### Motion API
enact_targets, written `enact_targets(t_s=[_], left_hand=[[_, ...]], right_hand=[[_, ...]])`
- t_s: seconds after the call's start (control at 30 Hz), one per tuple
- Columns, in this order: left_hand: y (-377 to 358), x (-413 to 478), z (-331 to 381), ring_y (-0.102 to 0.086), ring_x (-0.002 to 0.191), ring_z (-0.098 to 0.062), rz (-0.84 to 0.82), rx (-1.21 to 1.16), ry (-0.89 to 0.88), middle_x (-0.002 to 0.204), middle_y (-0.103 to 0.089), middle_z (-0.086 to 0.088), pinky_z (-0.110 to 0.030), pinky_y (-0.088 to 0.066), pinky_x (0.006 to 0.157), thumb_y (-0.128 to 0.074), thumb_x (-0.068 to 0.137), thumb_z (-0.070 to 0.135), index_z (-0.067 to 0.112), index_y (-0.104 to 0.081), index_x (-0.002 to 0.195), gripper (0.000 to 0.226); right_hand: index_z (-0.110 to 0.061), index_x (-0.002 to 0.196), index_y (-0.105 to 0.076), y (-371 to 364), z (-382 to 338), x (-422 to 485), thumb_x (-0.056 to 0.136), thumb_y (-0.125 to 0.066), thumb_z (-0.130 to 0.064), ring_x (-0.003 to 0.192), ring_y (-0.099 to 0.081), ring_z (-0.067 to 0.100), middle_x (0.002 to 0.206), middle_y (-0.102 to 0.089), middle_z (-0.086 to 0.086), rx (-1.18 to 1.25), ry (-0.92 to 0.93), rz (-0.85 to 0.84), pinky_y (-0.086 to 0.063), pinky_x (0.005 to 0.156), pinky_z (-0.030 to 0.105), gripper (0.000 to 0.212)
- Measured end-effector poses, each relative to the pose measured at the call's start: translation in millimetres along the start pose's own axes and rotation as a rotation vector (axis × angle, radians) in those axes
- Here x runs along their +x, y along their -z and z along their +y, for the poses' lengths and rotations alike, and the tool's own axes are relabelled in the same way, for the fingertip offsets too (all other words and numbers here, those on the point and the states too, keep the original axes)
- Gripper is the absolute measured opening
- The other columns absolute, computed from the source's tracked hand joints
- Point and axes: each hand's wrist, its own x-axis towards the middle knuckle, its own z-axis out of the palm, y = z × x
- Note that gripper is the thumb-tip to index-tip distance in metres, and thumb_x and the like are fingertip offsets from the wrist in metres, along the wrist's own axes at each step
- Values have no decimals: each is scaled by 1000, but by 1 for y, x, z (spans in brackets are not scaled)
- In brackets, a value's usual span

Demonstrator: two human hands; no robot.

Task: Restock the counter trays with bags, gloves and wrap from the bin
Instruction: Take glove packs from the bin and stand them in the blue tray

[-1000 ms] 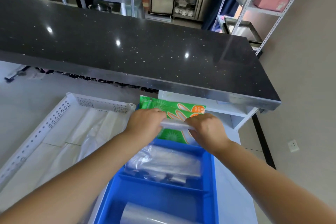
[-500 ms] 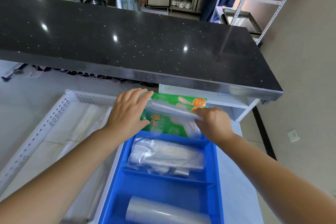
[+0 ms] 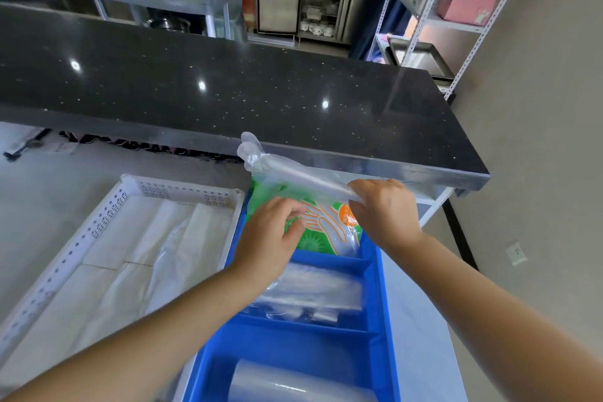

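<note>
At frame centre, the right hand [image 3: 385, 209] is pinching clear gloves [image 3: 293, 173]; the left hand [image 3: 270, 238], half-open, is steadying the green pack [image 3: 313, 235]. Loose gloves may be slipping out.

Both forearms are bare (no sleeves, rings or watch showing).

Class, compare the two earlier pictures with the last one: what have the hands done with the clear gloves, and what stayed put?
The right hand has lifted the clear gloves up off the green packet. The left hand let go of them and now rests on the packet. The blue tray, its clear bags and roll, and the white basket stayed put.
</note>
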Motion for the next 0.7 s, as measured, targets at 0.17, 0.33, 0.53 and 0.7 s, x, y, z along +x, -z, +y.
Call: enact_targets(t_s=[0.17,0.33,0.53,0.7], left_hand=[[-6,11,-2,-61,94,-22,98,-1056,870,98,-60,-11,-34,-47,90,-51,93,23,9,-56,103,18],[13,15,-29,-63,97,-19,181,-1236,884,100,-67,-7,-41,-45,94,-47,94,35,19,-56,100,19],[18,18,-39,-54,91,-19,115,-845,734,96,-56,-8,-34,-38,86,-58,81,28,19,-55,87,12],[17,8,-59,-37,122,-8,-175,-18,210,132,-45,5,-24,-25,100,-72,75,25,22,-43,132,65]], right_hand=[[-11,54,-59,-8,-4,-13,43,-71,5,40,-51,30,45,-55,7,-70,140,-2,-41,45,26,22],[-13,62,-63,-28,9,-32,56,-58,3,44,-53,25,50,-56,4,-188,365,0,-41,46,26,18],[-12,57,-61,-47,10,-49,49,-68,5,41,-51,24,46,-56,4,-200,385,-126,-42,44,23,20],[-13,56,-63,-52,11,-48,48,-80,-2,38,-53,24,45,-59,3,-148,349,-221,-46,45,24,21]])
